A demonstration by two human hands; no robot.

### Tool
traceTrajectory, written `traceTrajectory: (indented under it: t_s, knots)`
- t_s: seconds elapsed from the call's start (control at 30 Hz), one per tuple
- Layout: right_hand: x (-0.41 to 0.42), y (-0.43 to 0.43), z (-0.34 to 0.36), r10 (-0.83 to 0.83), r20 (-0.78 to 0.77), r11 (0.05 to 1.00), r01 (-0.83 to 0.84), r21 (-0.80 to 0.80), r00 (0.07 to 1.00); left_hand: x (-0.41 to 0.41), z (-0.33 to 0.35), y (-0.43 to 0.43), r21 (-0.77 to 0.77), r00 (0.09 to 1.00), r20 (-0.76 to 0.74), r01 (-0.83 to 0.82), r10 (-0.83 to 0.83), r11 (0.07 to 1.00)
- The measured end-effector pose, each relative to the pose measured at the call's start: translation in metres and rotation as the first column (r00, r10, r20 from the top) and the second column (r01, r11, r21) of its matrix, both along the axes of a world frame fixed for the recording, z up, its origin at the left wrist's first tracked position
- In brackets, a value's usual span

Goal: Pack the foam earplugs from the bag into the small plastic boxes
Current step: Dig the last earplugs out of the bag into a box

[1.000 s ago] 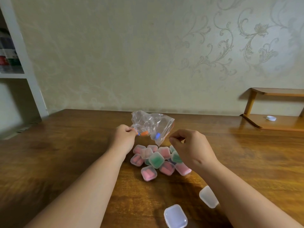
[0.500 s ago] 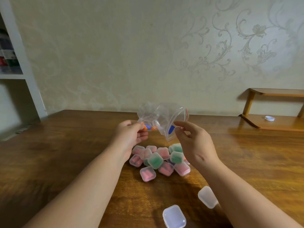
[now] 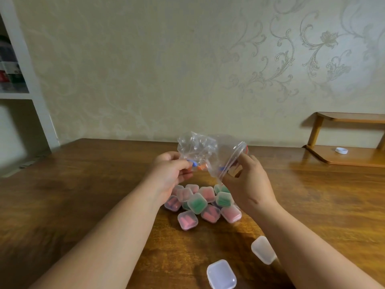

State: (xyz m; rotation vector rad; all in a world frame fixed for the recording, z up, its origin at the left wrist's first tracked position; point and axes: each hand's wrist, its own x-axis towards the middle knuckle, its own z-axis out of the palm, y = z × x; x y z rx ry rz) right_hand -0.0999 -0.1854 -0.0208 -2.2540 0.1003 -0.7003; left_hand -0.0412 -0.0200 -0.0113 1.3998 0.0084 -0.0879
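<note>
A clear zip bag (image 3: 210, 155) is held up above the table, with a few blue and orange foam earplugs (image 3: 196, 166) showing through it. My left hand (image 3: 170, 173) pinches the bag's crumpled bottom end. My right hand (image 3: 249, 180) holds the zip mouth at the right, fingers on its rim. Below the hands lies a pile of several small closed plastic boxes (image 3: 196, 203) with pink and green earplugs inside. Two empty clear boxes, one (image 3: 221, 274) at the front and another (image 3: 263, 252) by my right forearm, lie nearer to me.
The wooden table (image 3: 83, 195) reaches the patterned wall. A low wooden shelf (image 3: 343, 157) stands at the far right with a white cap (image 3: 341, 150) on it. A white bookcase (image 3: 25, 97) is at the left.
Both hands have lifted the bag higher. My right hand moved from a closed pinch beside the bag to gripping its zip mouth, which now faces right.
</note>
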Motion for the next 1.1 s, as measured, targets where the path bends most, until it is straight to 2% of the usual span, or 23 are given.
traceTrajectory:
  t_s: [0.13, 0.23, 0.33, 0.53, 0.67, 0.93, 1.1]
  knots:
    - [-0.003, -0.002, 0.007, -0.114, 0.1, 0.993, 0.111, 0.03, 0.988, 0.006, -0.004, 0.002, 0.051, 0.999, 0.0, -0.04, 0.04, 0.998]
    - [-0.005, -0.002, 0.01, -0.053, 0.118, 0.994, 0.042, 0.099, 0.992, 0.008, -0.005, 0.004, 0.154, 0.997, 0.017, -0.08, 0.079, 0.985]
    - [-0.007, 0.004, 0.009, 0.05, 0.091, 0.993, -0.059, 0.101, 0.995, 0.009, -0.006, 0.004, 0.198, 0.997, 0.034, -0.072, 0.066, 0.978]
    - [-0.005, 0.007, 0.008, 0.153, 0.021, 0.971, -0.154, 0.181, 0.988, 0.007, -0.006, 0.0, 0.141, 0.998, 0.025, 0.05, -0.054, 0.989]
    - [-0.006, 0.007, 0.009, 0.205, -0.058, 0.974, -0.198, 0.108, 0.977, 0.003, -0.005, -0.001, 0.167, 0.99, 0.055, 0.12, -0.131, 0.979]
    - [-0.003, 0.009, 0.006, 0.233, -0.133, 0.971, -0.238, -0.022, 0.963, 0.0, -0.003, -0.003, 0.261, 0.98, 0.142, 0.1, -0.14, 0.96]
    - [-0.004, 0.011, 0.005, 0.233, -0.167, 0.972, -0.228, 0.049, 0.958, 0.002, -0.007, -0.004, 0.235, 0.979, 0.153, 0.096, -0.135, 0.967]
